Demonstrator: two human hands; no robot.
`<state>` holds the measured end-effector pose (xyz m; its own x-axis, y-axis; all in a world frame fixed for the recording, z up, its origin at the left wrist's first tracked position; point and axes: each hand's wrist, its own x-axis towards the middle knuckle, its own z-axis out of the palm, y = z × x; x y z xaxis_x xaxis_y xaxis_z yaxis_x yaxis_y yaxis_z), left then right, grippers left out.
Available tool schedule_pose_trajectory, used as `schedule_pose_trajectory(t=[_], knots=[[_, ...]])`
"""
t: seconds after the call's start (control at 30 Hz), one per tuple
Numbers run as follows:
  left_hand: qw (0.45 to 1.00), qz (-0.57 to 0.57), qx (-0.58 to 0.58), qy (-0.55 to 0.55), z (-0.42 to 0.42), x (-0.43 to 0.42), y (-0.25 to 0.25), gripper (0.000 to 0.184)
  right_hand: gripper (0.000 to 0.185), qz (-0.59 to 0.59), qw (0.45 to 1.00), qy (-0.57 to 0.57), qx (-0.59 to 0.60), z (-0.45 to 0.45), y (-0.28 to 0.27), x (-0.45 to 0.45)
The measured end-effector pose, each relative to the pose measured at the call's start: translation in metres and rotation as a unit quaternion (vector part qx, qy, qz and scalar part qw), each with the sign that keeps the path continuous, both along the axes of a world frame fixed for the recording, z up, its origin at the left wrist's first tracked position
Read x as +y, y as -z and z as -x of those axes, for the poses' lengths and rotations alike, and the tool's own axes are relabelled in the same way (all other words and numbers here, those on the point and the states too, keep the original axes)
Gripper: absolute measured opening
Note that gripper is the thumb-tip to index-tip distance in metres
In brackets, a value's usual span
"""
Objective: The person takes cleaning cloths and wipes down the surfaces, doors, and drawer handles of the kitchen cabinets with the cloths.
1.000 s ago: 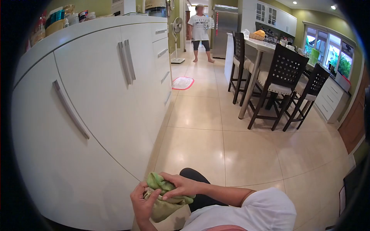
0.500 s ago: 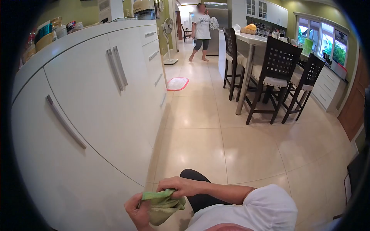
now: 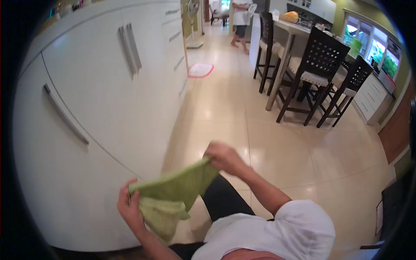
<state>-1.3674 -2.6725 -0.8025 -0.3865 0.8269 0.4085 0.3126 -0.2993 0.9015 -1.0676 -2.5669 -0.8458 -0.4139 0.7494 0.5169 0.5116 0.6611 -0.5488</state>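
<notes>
A green cloth is stretched between my two hands, low in the view, with its loose part hanging down. My left hand pinches its left corner, beside the white cabinet front. Higher up and further right, my right hand is closed on the cloth's other upper corner and is slightly blurred. Under the cloth, part of my dark-clothed leg shows.
White cabinets with long metal handles run along the left. Dark high chairs stand round a counter table at the right. A person is near the fridge area. A small mat and a fan are further off.
The bunched cloth has been spread out between my hands. My right hand has moved up and away from my left. The other person has moved right, partly behind the counter, and the view has tilted down.
</notes>
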Motion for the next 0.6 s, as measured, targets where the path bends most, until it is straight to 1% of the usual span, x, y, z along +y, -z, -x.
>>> schedule_pose_trajectory(t=[0.03,0.1,0.13,0.17,0.2,0.23,0.27,0.3,0.37,0.4,0.43,0.47,0.53,0.57,0.6], knots=[[1.0,0.018,-0.003,-0.001,-0.002,0.009,0.002,0.018,0.021,-0.053,0.997,0.053,-0.009,-0.006,-0.009,0.003],[0.997,0.07,0.0,0.007,0.013,0.021,0.025,0.016,0.019,-0.05,0.994,0.046,0.089,-0.019,-0.017,0.006],[0.996,0.075,-0.031,0.036,0.012,0.024,0.03,0.016,0.019,0.065,0.975,-0.019,0.214,-0.024,-0.019,0.002],[0.993,0.075,-0.055,0.072,0.011,0.026,0.036,0.017,0.02,0.187,0.922,-0.07,0.33,-0.031,-0.02,-0.005],[0.989,0.092,-0.061,0.095,0.006,0.026,0.039,0.017,0.021,0.248,0.903,-0.107,0.334,-0.043,-0.023,-0.012],[0.976,0.092,-0.129,0.153,0.004,0.025,0.053,0.015,0.022,0.301,0.878,-0.143,0.345,-0.054,-0.02,-0.019],[0.95,0.137,-0.181,0.213,0.013,0.024,0.078,0.016,0.022,0.339,0.883,-0.127,0.298,-0.063,-0.014,-0.028],[0.935,0.168,-0.181,0.255,0.015,0.014,0.097,0.017,0.021,0.369,0.888,-0.112,0.25,-0.071,-0.007,-0.038],[0.899,0.206,-0.173,0.345,0.016,0.005,0.127,0.017,0.021,0.428,0.893,-0.098,0.093,-0.091,0.017,-0.049],[0.882,0.249,-0.157,0.368,0.016,0.001,0.145,0.017,0.021,0.448,0.889,-0.091,0.013,-0.097,0.03,-0.054],[0.86,0.292,-0.142,0.393,0.013,-0.005,0.167,0.017,0.019,0.511,0.855,-0.089,-0.007,-0.098,0.043,-0.061],[0.835,0.335,-0.127,0.418,0.01,-0.012,0.183,0.018,0.02,0.541,0.835,-0.094,-0.029,-0.1,0.062,-0.066],[0.797,0.425,-0.093,0.42,-0.003,-0.02,0.195,0.017,0.02,0.585,0.797,-0.103,-0.11,-0.109,0.103,-0.074],[0.775,0.467,-0.074,0.42,-0.007,-0.023,0.201,0.017,0.019,0.602,0.777,-0.108,-0.15,-0.11,0.115,-0.076],[0.775,0.461,-0.06,0.428,-0.009,-0.024,0.211,0.018,0.02,0.619,0.761,-0.114,-0.159,-0.108,0.118,-0.076]])
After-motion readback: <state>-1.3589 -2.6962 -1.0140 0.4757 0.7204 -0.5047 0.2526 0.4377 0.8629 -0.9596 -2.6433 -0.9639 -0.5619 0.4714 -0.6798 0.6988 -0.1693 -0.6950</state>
